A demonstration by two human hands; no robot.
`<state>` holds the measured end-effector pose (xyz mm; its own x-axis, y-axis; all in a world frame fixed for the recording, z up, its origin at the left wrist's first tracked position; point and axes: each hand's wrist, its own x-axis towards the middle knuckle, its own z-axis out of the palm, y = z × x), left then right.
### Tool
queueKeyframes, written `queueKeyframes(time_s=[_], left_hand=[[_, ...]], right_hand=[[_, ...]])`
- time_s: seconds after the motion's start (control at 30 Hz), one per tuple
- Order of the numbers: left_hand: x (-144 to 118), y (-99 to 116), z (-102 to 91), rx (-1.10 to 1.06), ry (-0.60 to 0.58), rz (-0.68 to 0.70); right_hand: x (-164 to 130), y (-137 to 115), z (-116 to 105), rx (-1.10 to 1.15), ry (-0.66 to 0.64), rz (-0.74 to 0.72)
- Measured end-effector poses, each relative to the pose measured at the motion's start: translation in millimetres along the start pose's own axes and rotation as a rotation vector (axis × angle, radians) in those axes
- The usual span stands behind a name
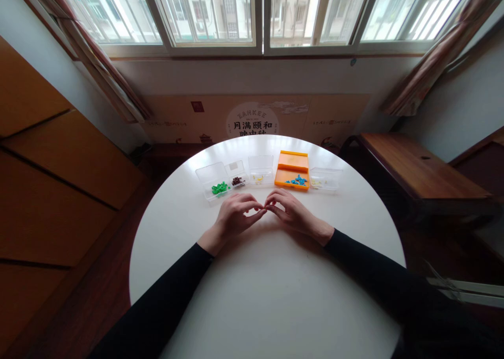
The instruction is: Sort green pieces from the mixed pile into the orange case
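Over the middle of the white table, my left hand [237, 212] and my right hand [293, 212] meet at the fingertips. Both are closed in a pinch, thumb against finger. Whatever they pinch is too small to make out. Just beyond them stands a row of open boxes. Green small pieces [219, 188] lie in a clear box at the left, and dark brown pieces [237, 181] in the smaller one beside it. Yellow bits [258, 179] sit in the middle clear box. Blue pieces [298, 180] fill part of an orange box [292, 160]. Pale yellow bits [319, 182] lie in the rightmost clear box.
The round white table [275, 296] has its curved far edge just behind the boxes. A wooden bench [421, 165] stands to the right, and wooden cabinet doors [51, 175] are on the left. Beyond the table, a printed cardboard panel [334, 109] leans below the windows.
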<state>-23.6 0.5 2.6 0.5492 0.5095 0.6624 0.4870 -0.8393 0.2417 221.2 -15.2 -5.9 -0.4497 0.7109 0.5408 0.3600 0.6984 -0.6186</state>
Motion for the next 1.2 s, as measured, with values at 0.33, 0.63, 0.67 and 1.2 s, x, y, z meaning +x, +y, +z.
queueKeyframes(time_s=[0.33,0.63,0.67,1.2], left_hand=[[0.4,-5.0,-3.9,-0.008,0.036,-0.031],[0.8,-10.8,-13.0,0.043,0.088,-0.124],[0.9,-11.0,-13.4,0.048,0.09,-0.124],[-6.8,-41.9,-27.3,0.357,0.23,-0.435]], right_hand=[[-3.4,3.3,-1.3,-0.037,0.011,0.061],[-5.4,3.6,-3.6,-0.092,-0.048,0.07],[-5.5,3.8,-3.3,-0.093,-0.051,0.069],[-6.8,1.8,-6.4,-0.078,-0.066,0.08]])
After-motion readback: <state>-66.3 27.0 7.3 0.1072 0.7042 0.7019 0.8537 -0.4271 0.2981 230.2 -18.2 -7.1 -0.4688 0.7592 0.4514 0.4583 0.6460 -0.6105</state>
